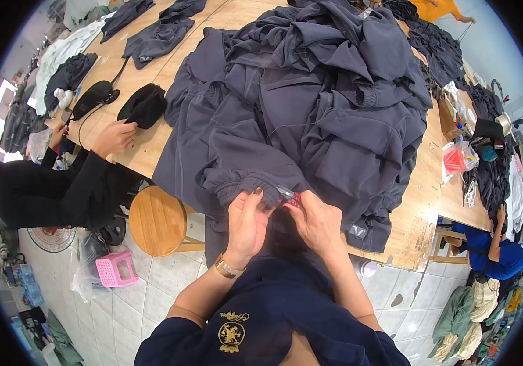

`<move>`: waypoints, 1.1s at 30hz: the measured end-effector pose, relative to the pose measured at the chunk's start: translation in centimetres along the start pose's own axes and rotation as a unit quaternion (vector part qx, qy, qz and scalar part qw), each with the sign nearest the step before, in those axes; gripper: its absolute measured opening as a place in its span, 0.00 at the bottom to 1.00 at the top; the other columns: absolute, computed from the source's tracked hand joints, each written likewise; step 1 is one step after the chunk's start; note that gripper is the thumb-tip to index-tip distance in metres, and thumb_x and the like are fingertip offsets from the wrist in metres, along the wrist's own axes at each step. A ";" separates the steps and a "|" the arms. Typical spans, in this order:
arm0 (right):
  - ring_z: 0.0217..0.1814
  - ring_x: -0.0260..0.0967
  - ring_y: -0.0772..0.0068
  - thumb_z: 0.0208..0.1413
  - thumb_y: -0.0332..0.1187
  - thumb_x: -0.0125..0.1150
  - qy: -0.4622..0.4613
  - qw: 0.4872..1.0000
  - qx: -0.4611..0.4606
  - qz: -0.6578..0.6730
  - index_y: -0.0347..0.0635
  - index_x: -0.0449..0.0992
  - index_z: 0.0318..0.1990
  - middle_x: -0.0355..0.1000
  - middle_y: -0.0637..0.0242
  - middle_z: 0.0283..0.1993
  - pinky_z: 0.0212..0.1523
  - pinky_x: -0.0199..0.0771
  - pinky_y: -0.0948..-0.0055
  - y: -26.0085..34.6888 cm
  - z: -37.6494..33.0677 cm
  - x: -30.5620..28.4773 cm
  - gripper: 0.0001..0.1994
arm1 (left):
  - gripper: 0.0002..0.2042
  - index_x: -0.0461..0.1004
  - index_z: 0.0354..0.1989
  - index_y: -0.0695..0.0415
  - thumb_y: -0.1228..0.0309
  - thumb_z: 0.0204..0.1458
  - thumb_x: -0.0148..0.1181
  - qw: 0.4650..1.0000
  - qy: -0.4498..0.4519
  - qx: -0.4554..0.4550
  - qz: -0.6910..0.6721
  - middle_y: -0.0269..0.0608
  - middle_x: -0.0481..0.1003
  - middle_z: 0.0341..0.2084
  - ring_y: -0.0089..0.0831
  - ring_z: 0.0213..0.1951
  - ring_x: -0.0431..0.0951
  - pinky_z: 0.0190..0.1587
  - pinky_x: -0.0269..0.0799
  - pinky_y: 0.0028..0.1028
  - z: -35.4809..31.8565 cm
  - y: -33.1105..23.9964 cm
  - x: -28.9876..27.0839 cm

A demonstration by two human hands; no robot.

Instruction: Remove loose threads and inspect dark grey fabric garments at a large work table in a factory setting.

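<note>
Work looked unfinished: at frame centre, elasticated cuff (229, 186) was pinched in left hand (248, 224), red-handled snips (297, 198) gripped in right hand (320, 223), with loose thread (292, 126) left across the dark-grey garment heap (359, 146), upper centre.

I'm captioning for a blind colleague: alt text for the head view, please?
A person's left hand holds a gathered grey cuff while the right hand holds red-handled snips by it. A heap of grey garments covers much of the wooden table.
</note>
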State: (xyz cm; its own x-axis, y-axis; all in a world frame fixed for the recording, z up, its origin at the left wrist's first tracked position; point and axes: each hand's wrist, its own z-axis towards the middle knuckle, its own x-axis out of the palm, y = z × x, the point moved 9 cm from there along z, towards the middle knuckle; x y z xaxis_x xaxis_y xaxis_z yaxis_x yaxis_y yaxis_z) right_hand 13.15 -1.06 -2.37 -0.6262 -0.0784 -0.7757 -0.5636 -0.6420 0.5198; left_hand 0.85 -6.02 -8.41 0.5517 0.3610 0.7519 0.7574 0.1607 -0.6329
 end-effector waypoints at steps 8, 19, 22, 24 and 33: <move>0.18 0.67 0.60 0.54 0.43 0.59 -0.004 1.000 0.016 0.021 0.43 0.63 0.26 0.66 0.63 0.20 0.18 0.62 0.66 -0.3 -0.1 0.1 0.16 | 0.06 0.70 0.37 0.61 0.73 0.60 0.47 1.000 -0.028 0.002 -0.008 0.38 0.74 0.38 0.27 0.43 0.74 0.52 0.68 0.32 -0.2 -0.5 0.6; 0.18 0.66 0.57 0.53 0.41 0.60 -0.016 0.999 0.002 0.047 0.42 0.64 0.26 0.64 0.61 0.19 0.19 0.63 0.65 0.2 -0.4 -0.3 0.15 | 0.06 0.69 0.38 0.61 0.73 0.60 0.47 0.999 -0.038 0.013 -0.007 0.39 0.74 0.38 0.27 0.42 0.75 0.50 0.70 0.32 -0.1 -0.4 0.1; 0.20 0.66 0.55 0.53 0.39 0.60 0.009 0.998 0.014 0.052 0.41 0.65 0.26 0.65 0.59 0.20 0.21 0.63 0.64 0.1 -0.4 0.4 0.14 | 0.05 0.69 0.32 0.60 0.73 0.59 0.49 0.999 -0.048 0.013 -0.015 0.38 0.74 0.36 0.25 0.40 0.74 0.49 0.69 0.29 -0.2 -0.6 0.4; 0.20 0.66 0.55 0.54 0.40 0.59 0.014 0.998 0.021 0.049 0.41 0.65 0.26 0.65 0.59 0.20 0.21 0.63 0.64 0.0 -0.5 0.6 0.14 | 0.05 0.69 0.33 0.60 0.73 0.59 0.49 0.999 -0.047 0.012 -0.016 0.38 0.74 0.36 0.25 0.40 0.74 0.48 0.69 0.29 -0.2 -0.6 0.6; 0.20 0.66 0.56 0.55 0.40 0.59 0.014 0.998 0.039 0.048 0.41 0.65 0.26 0.65 0.60 0.20 0.20 0.63 0.64 -0.2 -0.5 0.6 0.14 | 0.05 0.70 0.35 0.62 0.74 0.60 0.49 0.997 -0.056 0.045 0.020 0.37 0.74 0.36 0.22 0.38 0.73 0.44 0.69 0.23 -0.4 -0.5 0.6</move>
State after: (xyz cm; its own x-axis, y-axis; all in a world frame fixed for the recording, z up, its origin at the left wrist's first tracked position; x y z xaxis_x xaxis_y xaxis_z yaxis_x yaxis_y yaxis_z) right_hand 13.13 -1.34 -3.08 -0.6655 -0.1586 -0.7293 -0.5423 -0.5686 0.6186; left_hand 0.92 -6.30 -7.58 0.5346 0.4675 0.7040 0.6987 0.2242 -0.6794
